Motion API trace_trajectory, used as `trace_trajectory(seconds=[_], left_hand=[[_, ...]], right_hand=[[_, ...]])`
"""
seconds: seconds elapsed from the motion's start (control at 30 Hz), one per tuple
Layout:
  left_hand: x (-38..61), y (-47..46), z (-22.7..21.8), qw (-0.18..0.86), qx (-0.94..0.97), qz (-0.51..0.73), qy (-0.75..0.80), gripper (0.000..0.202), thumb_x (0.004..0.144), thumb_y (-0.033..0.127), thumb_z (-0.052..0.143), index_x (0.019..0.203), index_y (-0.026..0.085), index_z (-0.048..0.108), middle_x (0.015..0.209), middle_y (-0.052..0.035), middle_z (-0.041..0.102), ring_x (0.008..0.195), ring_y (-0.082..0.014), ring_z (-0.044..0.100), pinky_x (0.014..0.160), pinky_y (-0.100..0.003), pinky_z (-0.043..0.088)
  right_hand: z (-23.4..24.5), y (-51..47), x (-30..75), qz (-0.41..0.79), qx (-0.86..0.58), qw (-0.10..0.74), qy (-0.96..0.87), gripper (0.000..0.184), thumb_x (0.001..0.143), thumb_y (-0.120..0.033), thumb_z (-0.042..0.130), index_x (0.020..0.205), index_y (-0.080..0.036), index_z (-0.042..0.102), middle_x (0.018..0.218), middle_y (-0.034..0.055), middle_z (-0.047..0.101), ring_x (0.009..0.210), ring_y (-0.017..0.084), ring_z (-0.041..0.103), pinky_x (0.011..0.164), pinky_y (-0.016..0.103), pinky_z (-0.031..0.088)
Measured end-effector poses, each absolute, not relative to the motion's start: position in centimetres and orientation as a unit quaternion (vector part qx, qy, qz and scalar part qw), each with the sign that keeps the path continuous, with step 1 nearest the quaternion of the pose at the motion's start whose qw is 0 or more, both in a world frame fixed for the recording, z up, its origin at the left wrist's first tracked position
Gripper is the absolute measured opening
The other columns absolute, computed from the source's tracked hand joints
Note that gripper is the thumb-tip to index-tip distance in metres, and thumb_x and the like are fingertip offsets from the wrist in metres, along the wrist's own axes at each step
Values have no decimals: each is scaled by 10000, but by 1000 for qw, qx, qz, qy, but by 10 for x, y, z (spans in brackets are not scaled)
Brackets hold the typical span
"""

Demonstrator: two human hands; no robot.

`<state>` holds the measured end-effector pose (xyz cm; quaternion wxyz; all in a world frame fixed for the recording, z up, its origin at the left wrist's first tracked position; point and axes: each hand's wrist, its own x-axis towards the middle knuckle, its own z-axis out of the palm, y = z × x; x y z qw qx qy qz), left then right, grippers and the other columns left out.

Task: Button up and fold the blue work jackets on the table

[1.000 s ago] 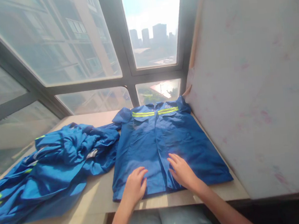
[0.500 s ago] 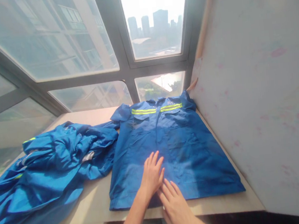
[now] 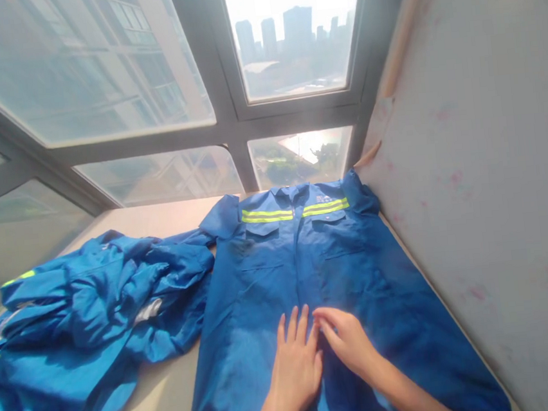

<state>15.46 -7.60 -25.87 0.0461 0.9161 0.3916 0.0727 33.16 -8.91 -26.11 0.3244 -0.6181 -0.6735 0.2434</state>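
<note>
A blue work shirt (image 3: 271, 277) with yellow reflective stripes across the chest lies flat, front up, on a pale table (image 3: 159, 220). My left hand (image 3: 296, 365) rests palm down on the shirt's lower middle, fingers stretched out. Beside it, touching it, my right hand (image 3: 348, 344) lies on the front placket with its fingers together and slightly curled on the cloth. Neither hand lifts any cloth.
A crumpled heap of blue garments (image 3: 85, 314) covers the table's left side. A pale stained wall panel (image 3: 485, 179) stands close along the shirt's right edge. Large windows (image 3: 287, 42) rise behind the table.
Both hands have slid forward up the shirt's middle, and the right hand now lies beside the left instead of below it. The view has moved closer to the shirt.
</note>
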Motion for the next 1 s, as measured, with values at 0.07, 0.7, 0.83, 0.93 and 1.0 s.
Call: trace_trajectory(seconds=[0.07, 0.7, 0.83, 0.93, 1.0], left_hand=[[154, -78, -258, 45, 914, 70, 398, 699, 932, 336, 521, 1597, 306, 306, 1671, -67, 255, 1514, -349, 281, 1193, -599, 283], [157, -72, -299, -79, 913, 135, 377, 653, 826, 452, 611, 1458, 308, 529, 1493, -93, 543, 1363, -358, 459, 1122, -570, 275], [156, -73, -293, -69, 915, 123, 377, 676, 823, 435, 608, 1479, 309, 505, 1519, -91, 515, 1391, -357, 430, 1138, -569, 259], [157, -74, -284, -56, 916, 107, 382, 719, 820, 387, 595, 1520, 294, 453, 1558, -97, 467, 1428, -351, 385, 1147, -570, 249], [158, -74, -278, -39, 913, 99, 393, 746, 823, 352, 586, 1546, 285, 413, 1581, -95, 436, 1447, -344, 364, 1148, -565, 264]], right_hand=[[-262, -16, 354, 160, -661, 345, -647, 416, 957, -148, 356, 1225, -152, 675, 1225, 126, 712, 1144, 228, 662, 1029, 356, 505], [-288, 259, 341, 6, -672, 172, -720, 445, 932, -180, 438, 1343, -39, 535, 1494, 212, 495, 1378, 289, 435, 1130, 395, 336], [-280, 260, 337, 1, -674, 141, -725, 429, 924, -184, 440, 1306, -25, 553, 1459, 244, 503, 1328, 324, 453, 1081, 433, 368], [-274, 267, 332, 21, -677, 121, -725, 369, 900, -152, 454, 1202, -13, 614, 1320, 274, 580, 1209, 340, 534, 999, 436, 426], [-271, 271, 330, 33, -683, 119, -720, 334, 867, -142, 498, 1136, -13, 647, 1222, 277, 624, 1144, 342, 575, 962, 434, 451]])
